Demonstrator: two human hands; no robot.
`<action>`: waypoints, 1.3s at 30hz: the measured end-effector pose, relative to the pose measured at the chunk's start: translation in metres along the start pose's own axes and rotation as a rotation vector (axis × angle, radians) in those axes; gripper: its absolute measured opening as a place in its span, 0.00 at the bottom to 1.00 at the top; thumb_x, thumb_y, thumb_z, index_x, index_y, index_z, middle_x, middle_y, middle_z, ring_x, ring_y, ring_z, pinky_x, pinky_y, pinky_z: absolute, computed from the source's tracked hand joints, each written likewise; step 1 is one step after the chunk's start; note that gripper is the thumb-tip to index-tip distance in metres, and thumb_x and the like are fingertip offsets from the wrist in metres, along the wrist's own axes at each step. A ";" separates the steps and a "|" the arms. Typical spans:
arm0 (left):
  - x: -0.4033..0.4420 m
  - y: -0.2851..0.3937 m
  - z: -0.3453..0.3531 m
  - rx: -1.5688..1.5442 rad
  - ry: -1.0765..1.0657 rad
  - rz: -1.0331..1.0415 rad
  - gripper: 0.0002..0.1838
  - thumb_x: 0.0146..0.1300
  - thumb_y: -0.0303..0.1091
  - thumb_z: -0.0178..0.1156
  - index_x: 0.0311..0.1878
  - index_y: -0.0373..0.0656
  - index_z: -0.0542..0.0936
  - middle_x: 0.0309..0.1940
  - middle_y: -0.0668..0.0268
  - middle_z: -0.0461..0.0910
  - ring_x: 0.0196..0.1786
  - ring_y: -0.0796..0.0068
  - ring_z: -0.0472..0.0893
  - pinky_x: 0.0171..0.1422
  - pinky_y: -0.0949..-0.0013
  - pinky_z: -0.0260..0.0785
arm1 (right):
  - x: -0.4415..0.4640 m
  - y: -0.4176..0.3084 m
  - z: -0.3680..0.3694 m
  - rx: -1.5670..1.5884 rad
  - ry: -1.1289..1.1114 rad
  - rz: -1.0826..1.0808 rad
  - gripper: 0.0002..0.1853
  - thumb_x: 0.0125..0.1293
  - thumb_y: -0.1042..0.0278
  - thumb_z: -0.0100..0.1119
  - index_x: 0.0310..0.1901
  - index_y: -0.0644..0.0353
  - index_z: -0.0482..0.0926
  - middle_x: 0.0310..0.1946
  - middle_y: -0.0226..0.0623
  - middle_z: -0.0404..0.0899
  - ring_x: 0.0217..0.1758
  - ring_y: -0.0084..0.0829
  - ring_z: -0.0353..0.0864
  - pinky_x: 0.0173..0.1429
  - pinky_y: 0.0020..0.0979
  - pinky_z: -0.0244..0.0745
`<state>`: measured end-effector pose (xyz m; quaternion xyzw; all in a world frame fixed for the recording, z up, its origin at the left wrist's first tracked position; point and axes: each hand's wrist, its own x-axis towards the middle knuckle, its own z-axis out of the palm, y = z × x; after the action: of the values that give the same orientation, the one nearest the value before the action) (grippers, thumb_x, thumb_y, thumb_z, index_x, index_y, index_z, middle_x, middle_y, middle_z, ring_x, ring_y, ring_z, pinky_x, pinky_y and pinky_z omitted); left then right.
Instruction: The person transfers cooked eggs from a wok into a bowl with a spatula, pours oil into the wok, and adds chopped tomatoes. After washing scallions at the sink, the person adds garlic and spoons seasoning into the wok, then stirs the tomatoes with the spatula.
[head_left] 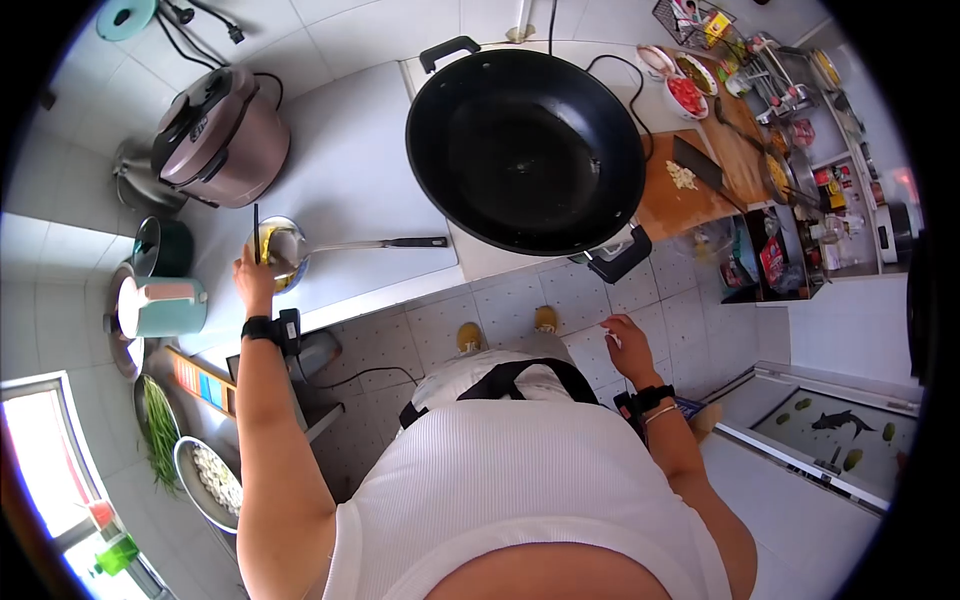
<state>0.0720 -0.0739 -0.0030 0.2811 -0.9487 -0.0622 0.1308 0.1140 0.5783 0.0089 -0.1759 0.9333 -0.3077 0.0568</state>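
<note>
My left hand (pixel 254 282) is closed at the near left side of a small bowl (pixel 292 277) on the counter, next to dark chopsticks (pixel 256 232) that stand over the bowl's edge. A metal ladle (pixel 345 245) rests in the bowl, its black handle pointing right. Something yellow shows inside the bowl. My right hand (pixel 628 345) hangs over the floor with its fingers curled around a small whitish thing. A big black wok (pixel 525 150) sits at the middle of the counter, a thin film of liquid at its bottom.
A rice cooker (pixel 225 140) and a green pot (pixel 165 305) stand at the left. Right of the wok, a cutting board (pixel 680 205) holds chopped pieces and a cleaver (pixel 708 172). Bowls of food (pixel 686 97) stand behind it. A shelf (pixel 790 260) is at the right.
</note>
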 end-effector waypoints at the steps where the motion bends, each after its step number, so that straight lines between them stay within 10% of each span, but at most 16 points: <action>1: -0.003 0.003 -0.003 -0.004 -0.001 0.005 0.28 0.50 0.26 0.52 0.59 0.41 0.67 0.45 0.48 0.74 0.51 0.51 0.71 0.57 0.55 0.61 | -0.005 0.002 -0.003 0.045 -0.002 0.090 0.12 0.50 0.82 0.53 0.38 0.62 0.76 0.41 0.43 0.74 0.40 0.43 0.76 0.44 0.34 0.72; 10: -0.093 0.068 -0.062 -0.206 0.327 -0.074 0.34 0.50 0.30 0.60 0.63 0.42 0.62 0.54 0.46 0.65 0.58 0.47 0.65 0.62 0.54 0.58 | 0.013 0.043 0.000 0.160 0.069 0.163 0.12 0.50 0.82 0.53 0.39 0.61 0.75 0.41 0.43 0.74 0.36 0.40 0.78 0.41 0.32 0.73; 29: -0.239 0.278 0.003 -0.584 -0.086 -0.269 0.33 0.50 0.35 0.64 0.60 0.36 0.65 0.56 0.48 0.67 0.59 0.52 0.68 0.62 0.61 0.60 | 0.017 0.223 -0.130 0.092 -0.023 0.115 0.11 0.52 0.78 0.52 0.38 0.61 0.77 0.37 0.42 0.76 0.37 0.41 0.75 0.42 0.32 0.72; 39: -0.253 0.358 -0.003 -0.423 -0.329 0.148 0.17 0.51 0.35 0.63 0.43 0.36 0.77 0.40 0.53 0.79 0.46 0.59 0.78 0.51 0.65 0.68 | -0.036 0.268 -0.159 0.077 -0.019 0.247 0.09 0.50 0.76 0.53 0.35 0.57 0.77 0.35 0.42 0.75 0.41 0.44 0.74 0.45 0.37 0.70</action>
<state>0.0921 0.3636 0.0147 0.1638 -0.9410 -0.2941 0.0352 0.0343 0.8804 -0.0224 -0.0601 0.9348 -0.3324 0.1099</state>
